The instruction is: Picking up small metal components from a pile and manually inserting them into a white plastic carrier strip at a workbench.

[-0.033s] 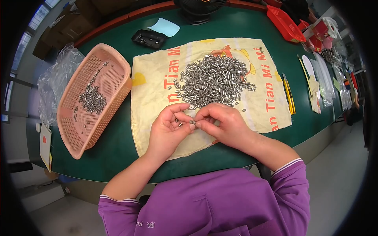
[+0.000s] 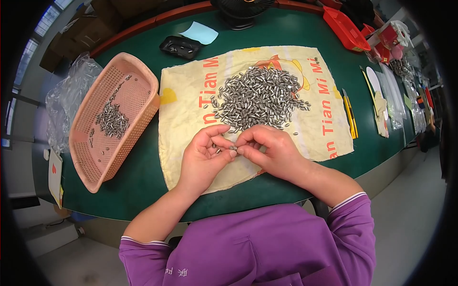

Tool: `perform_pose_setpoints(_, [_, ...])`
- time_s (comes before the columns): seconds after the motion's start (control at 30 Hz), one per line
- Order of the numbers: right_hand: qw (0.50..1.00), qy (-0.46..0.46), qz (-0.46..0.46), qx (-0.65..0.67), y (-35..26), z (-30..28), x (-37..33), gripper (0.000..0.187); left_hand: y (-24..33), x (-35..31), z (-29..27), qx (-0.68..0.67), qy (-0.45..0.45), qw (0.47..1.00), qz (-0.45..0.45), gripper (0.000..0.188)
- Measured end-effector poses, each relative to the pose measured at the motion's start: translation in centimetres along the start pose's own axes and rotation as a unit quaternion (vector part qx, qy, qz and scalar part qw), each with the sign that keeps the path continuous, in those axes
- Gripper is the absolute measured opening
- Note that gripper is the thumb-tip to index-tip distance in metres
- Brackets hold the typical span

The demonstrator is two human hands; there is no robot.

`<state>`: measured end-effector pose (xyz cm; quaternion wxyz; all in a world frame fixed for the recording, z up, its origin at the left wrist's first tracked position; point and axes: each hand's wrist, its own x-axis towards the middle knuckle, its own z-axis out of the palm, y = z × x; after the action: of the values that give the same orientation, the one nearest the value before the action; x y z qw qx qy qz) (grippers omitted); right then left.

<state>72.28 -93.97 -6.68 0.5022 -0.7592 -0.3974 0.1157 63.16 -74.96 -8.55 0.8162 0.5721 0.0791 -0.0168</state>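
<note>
My left hand is closed, with small silver metal cylinders at its fingertips and another partly visible among its curled fingers. The thumb and forefinger of my right hand pinch at the same spot, meeting the left fingertips. Both hands are just in front of a large pile of the same short metal cylinders, heaped on a cream cloth with red lettering. A pink perforated plastic basket stands tilted-looking to the left, with a smaller heap of cylinders inside. Exactly how many pieces I hold is hidden.
Behind the cloth, a black tray lies beside a light blue paper, with a black fan farther back. A yellow cutter lies right of the cloth. A red basket sits far right; clear plastic lies beyond the pink basket.
</note>
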Motion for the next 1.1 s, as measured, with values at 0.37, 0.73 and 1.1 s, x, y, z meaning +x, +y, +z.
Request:
perform_pose_setpoints(0.37, [0.995,-0.02,0.061,0.076,0.11,0.31,-0.11,0.014,-0.19,0.08,0.0,0.011,-0.006,1.0,0.022,0.051])
perform_pose_setpoints(0.73, [0.99,-0.031,0.085,0.109,-0.01,-0.06,0.05,0.016,-0.2,0.06,-0.11,-0.009,-0.027,1.0,0.013,0.051])
perform_pose_setpoints(1.1, [0.998,-0.008,0.04,0.052,0.14,-0.28,0.24,0.022,-0.78,0.28,-0.24,0.001,-0.049,0.998,0.041,0.056])
